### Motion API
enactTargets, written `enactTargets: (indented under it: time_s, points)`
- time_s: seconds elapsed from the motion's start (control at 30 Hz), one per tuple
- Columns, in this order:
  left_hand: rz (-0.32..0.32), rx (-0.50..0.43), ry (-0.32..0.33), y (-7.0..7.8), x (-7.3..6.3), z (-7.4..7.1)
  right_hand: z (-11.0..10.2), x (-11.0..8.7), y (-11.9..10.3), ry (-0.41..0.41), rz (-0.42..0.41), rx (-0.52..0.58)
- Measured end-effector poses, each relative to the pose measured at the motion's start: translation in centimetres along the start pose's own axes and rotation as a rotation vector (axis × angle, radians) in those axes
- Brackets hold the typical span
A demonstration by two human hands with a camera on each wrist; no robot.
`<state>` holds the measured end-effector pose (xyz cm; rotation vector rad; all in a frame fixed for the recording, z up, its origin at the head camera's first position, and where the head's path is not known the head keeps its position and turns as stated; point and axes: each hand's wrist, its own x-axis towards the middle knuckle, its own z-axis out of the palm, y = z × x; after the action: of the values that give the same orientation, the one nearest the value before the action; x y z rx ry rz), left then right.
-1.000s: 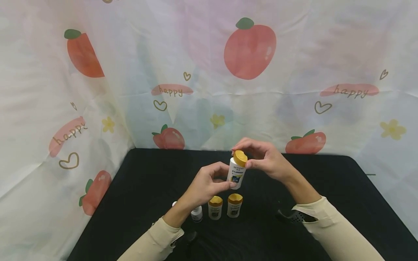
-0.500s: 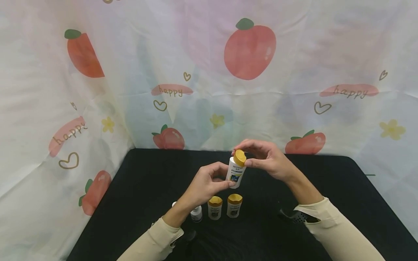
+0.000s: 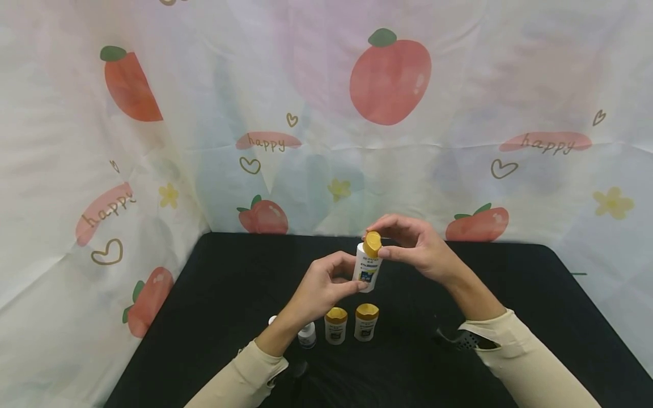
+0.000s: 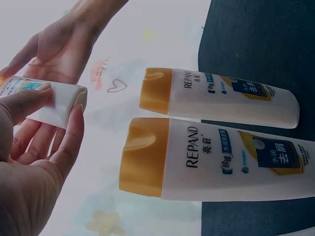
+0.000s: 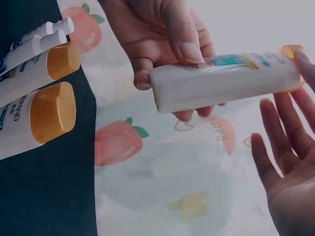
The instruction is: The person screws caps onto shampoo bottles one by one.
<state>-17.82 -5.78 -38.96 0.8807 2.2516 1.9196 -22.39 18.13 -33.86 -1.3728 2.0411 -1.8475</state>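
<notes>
A white shampoo bottle with a gold cap is held up over the black table, its top leaning slightly to the right. Low on its body, my left hand grips it between thumb and fingers. The right hand pinches the cap between thumb and fingertips; in the right wrist view its other fingers spread loosely below. Two more gold-capped shampoo bottles, one and another, stand upright beneath the hands. Seen in the left wrist view, the nearer bottle bears REPAND lettering.
Left of the gold-capped pair stand two small white-capped bottles, one partly showing and the other mostly behind the left forearm. The black table ends at a patterned cloth backdrop behind and at the left.
The held bottle has risen slightly, shifted a little left and become more upright. Its cap, still in the right fingers, shows from a somewhat different angle. The standing bottles stay put.
</notes>
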Motion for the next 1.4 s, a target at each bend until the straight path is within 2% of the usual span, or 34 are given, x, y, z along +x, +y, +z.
enactTargets:
  time_s: [0.17,0.87,1.4]
  points:
    - [-0.007,0.004,0.01,0.0,-0.1,-0.1,-0.1,-0.1,0.1,-0.004,-0.01,-0.014]
    - [-0.001,0.016,0.066,0.0,0.0,0.1,1.0,-0.1,-0.3,0.143,0.034,-0.094]
    - [-0.003,0.065,0.125,0.0,0.1,0.2,1.7,0.4,-0.2,0.216,0.015,-0.157]
